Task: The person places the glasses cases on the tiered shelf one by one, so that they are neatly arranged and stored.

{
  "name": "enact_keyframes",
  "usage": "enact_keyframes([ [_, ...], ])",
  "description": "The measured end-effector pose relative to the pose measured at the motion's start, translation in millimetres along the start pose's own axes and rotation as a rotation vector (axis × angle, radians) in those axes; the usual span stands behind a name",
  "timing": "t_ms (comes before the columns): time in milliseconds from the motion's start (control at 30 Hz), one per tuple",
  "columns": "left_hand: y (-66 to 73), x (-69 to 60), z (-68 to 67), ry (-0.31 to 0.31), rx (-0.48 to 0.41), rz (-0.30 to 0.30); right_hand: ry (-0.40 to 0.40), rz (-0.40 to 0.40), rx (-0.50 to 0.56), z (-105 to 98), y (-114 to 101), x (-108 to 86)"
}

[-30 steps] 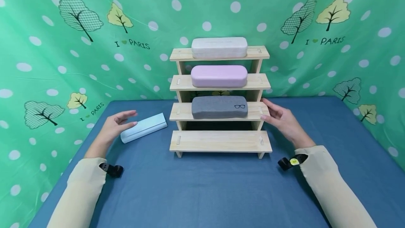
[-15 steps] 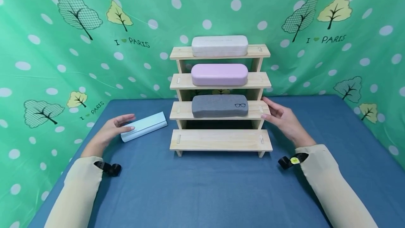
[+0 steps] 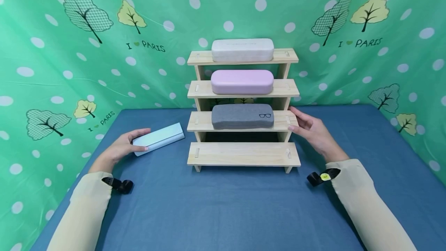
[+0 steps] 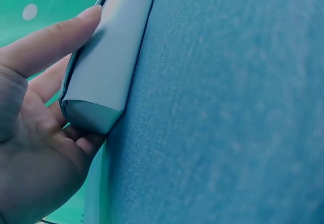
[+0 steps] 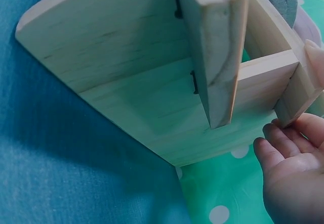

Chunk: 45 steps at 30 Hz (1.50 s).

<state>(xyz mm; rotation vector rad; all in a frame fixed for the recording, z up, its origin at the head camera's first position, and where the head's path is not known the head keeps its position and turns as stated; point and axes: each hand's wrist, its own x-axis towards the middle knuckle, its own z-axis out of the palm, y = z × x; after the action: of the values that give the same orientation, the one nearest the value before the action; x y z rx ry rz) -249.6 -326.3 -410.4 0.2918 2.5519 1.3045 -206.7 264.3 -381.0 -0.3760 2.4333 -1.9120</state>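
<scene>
A light blue glasses case (image 3: 158, 139) lies aslant on the blue cloth, left of the stepped wooden stand (image 3: 244, 154). My left hand (image 3: 120, 149) grips its near end. In the left wrist view the thumb (image 4: 76, 32) lies along the front of the case, with the fingers behind and beneath it. My right hand (image 3: 315, 134) pinches the right end of the stand's second-lowest shelf, thumb above and fingers below, as the right wrist view shows. On that shelf sits a grey glasses case (image 3: 240, 117) with a small glasses print.
A lilac glasses case (image 3: 242, 82) stands one step higher, and a white one (image 3: 242, 50) on the top shelf. The bottom shelf bears nothing. A green dotted curtain (image 3: 174, 11) hangs behind the blue tablecloth (image 3: 216, 212).
My left hand has come down onto the light blue case, its thumb moving from above the lid to the front side. The right hand keeps its place on the shelf end.
</scene>
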Motion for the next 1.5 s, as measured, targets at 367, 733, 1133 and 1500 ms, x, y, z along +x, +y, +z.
enact_keyframes([
  [367, 1.0, 2.7, 0.2, -0.015, 0.081, -0.072, -0.001, 0.004, 0.000, 0, 0, 0.2],
  [733, 8.9, -1.1, 2.1, -0.022, 0.167, -0.075, -0.003, -0.007, -0.003, 0, 1, -0.2],
  [1133, 28.5, -1.5, 3.3, 0.009, 0.252, -0.041, 0.000, -0.001, -0.003, 0, 1, 0.6],
  [1500, 34.1, -4.2, 4.7, 0.059, 0.291, 0.045, 0.003, 0.001, 0.003, 0, 2, 1.2],
])
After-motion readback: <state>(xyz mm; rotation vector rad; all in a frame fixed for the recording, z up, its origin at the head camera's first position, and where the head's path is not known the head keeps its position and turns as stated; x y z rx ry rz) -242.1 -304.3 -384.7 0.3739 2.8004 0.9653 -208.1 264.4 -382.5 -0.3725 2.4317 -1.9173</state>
